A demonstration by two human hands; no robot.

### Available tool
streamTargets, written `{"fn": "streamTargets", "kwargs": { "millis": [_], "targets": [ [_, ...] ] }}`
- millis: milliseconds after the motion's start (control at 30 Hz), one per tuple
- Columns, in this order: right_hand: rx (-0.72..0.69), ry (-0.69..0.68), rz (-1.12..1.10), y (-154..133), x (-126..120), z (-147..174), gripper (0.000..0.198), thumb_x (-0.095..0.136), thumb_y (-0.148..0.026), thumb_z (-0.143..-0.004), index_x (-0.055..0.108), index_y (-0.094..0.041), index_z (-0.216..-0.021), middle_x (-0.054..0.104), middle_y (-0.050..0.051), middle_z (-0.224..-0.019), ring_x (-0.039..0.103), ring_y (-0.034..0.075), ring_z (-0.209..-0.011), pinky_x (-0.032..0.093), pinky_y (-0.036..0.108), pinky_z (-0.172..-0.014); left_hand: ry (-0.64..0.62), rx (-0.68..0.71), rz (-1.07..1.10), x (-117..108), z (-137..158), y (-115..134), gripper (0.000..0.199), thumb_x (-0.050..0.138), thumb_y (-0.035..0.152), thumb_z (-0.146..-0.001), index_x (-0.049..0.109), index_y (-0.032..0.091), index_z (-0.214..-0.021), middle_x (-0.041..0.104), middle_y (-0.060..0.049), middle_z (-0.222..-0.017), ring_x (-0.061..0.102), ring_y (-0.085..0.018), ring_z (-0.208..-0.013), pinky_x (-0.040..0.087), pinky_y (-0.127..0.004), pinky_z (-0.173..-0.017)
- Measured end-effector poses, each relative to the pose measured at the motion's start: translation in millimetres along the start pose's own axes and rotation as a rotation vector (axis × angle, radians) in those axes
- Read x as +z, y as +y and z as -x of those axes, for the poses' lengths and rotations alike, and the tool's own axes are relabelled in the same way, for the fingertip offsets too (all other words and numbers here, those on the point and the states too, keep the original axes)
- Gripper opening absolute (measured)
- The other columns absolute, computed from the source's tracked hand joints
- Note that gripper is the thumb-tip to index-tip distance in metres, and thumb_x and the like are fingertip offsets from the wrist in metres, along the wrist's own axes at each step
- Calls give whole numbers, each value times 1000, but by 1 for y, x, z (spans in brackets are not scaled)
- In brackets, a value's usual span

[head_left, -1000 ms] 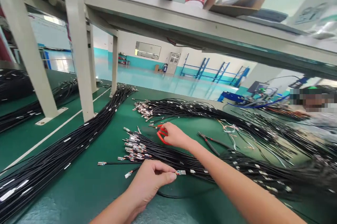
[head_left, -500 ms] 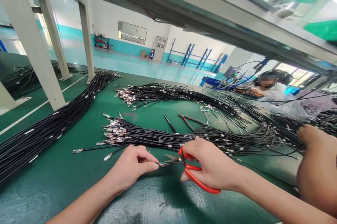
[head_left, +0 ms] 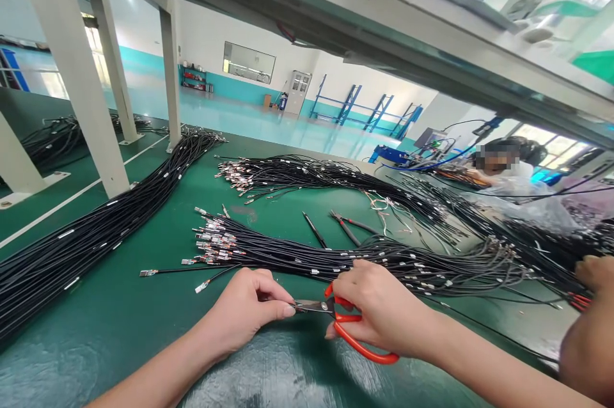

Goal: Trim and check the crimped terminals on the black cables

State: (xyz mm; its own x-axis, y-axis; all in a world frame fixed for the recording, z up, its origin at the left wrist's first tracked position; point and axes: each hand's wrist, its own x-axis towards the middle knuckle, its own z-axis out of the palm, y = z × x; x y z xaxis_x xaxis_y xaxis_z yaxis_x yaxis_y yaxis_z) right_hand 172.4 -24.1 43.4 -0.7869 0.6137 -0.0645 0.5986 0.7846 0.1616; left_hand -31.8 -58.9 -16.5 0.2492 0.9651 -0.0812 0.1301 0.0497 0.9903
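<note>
My left hand (head_left: 254,302) pinches the end of a black cable between thumb and index finger, and most of that end is hidden behind the fingertips. My right hand (head_left: 378,299) is wrapped round red-handled scissors (head_left: 367,349). The blades are nearly together, with their tips right at my left fingertips; whether they touch the cable I cannot tell. Just beyond both hands lies a bundle of black cables (head_left: 288,258) with metal connectors at its left end. Two loose cable ends, one with a metal connector (head_left: 148,273), stick out from it to the left.
Behind the bundle lie a black pen-like tool (head_left: 314,229) and pliers (head_left: 348,229). More cable bundles lie at the back (head_left: 297,171) and left (head_left: 110,222). White shelf legs (head_left: 81,75) stand at left, a beam crosses overhead. Another person's arm (head_left: 592,331) reaches in at right.
The scissors' blades have closed and come up to my left fingertips, covering the cable end that showed before. The other person's hand has moved right, and red handles now show beside it.
</note>
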Motion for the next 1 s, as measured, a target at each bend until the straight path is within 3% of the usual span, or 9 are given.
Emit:
{"fn": "streamTargets", "kwargs": {
  "millis": [700,900,1000],
  "targets": [
    [-39,102,90,4,10,3,37,64,-51,-66,54,-16,-60,55,0,-52,45,12,-46,25,26,-53,-3,-14,29,0,-1,2,10,63,23,-65,71,19,-69,47,2,-64,42,-13,-64,28,-25,-60],
    [136,95,-72,3,1,4,40,57,-49,-72,43,-17,-52,48,-2,-48,39,11,-46,27,25,-53,13,-16,58,-1,-3,0,10,64,25,-64,71,19,-69,45,2,-64,42,-13,-64,29,-25,-59],
    [215,42,-256,0,-6,5,36,60,-45,-69,41,-18,-55,46,-3,-51,36,10,-49,30,24,-56,4,-20,66,-1,-2,0,11,64,26,-64,71,19,-69,45,2,-64,43,-13,-64,29,-24,-59]
  ]
}}
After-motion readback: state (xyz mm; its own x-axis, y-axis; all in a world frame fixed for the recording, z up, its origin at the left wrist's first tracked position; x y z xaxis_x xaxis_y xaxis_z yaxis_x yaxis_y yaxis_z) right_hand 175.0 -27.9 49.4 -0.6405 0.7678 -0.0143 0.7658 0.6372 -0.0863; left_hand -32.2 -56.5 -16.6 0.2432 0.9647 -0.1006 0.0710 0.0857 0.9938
